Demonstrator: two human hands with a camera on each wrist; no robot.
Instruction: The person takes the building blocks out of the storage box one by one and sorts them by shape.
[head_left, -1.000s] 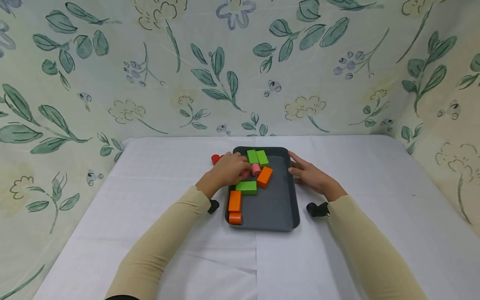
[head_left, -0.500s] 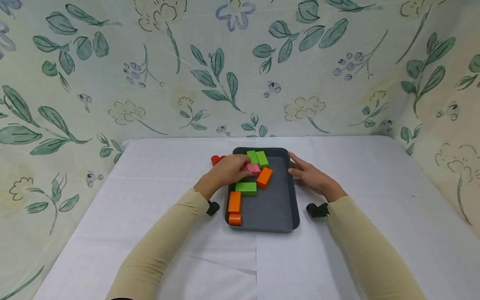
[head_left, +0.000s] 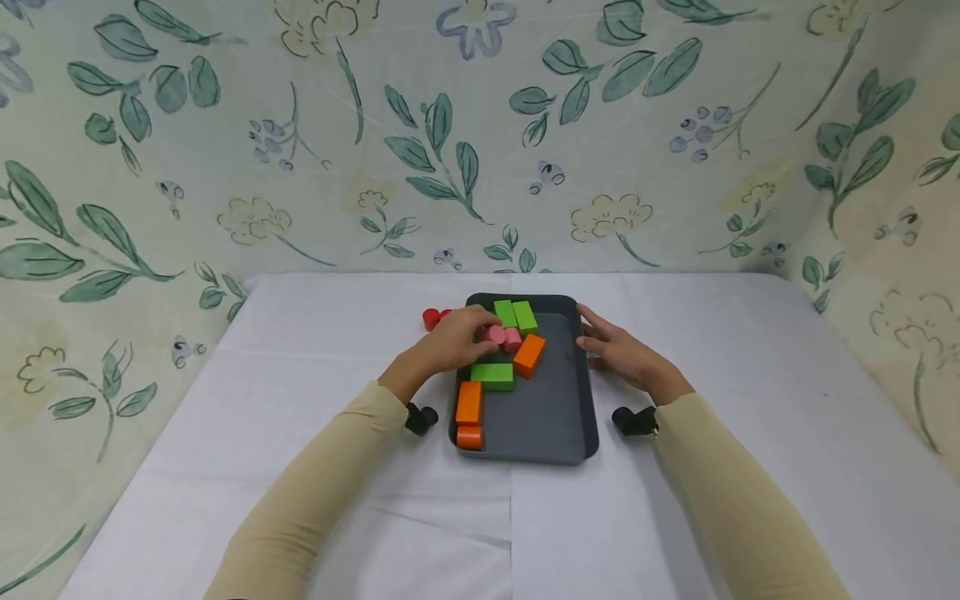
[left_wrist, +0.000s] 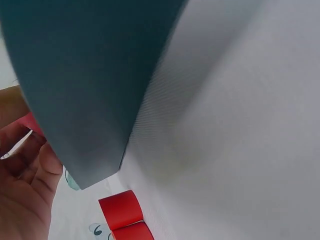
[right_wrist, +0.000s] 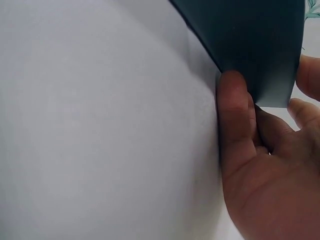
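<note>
My left hand [head_left: 457, 337] reaches over the left wall of a dark grey tray [head_left: 547, 408]. Its thumb and fingers pinch a pink cylinder [head_left: 497, 335], right beside another pink cylinder [head_left: 512, 340]. In the left wrist view the tray wall hides most of the pinched piece. My right hand [head_left: 626, 354] holds the tray's right wall near the far corner, with fingertips at the rim. The right wrist view shows a lower finger [right_wrist: 233, 107] against the wall's outside, down by the tabletop. Two green blocks [head_left: 515, 315] lie beyond the pink pieces, and an orange block [head_left: 529, 356] lies nearer.
Farther down the tray's left side are a green block [head_left: 492, 377], an orange block [head_left: 468, 403] and a short rounded orange piece [head_left: 470, 437]. Two red pieces [left_wrist: 121, 210] stand on the white tablecloth [head_left: 360, 317], outside the tray's left wall. Floral cloth [head_left: 480, 133] hangs behind.
The pink cylinder in my left hand has shifted slightly away from me, up beside the other pink one. The left hand has drawn back a little leftward. My right hand stays put.
</note>
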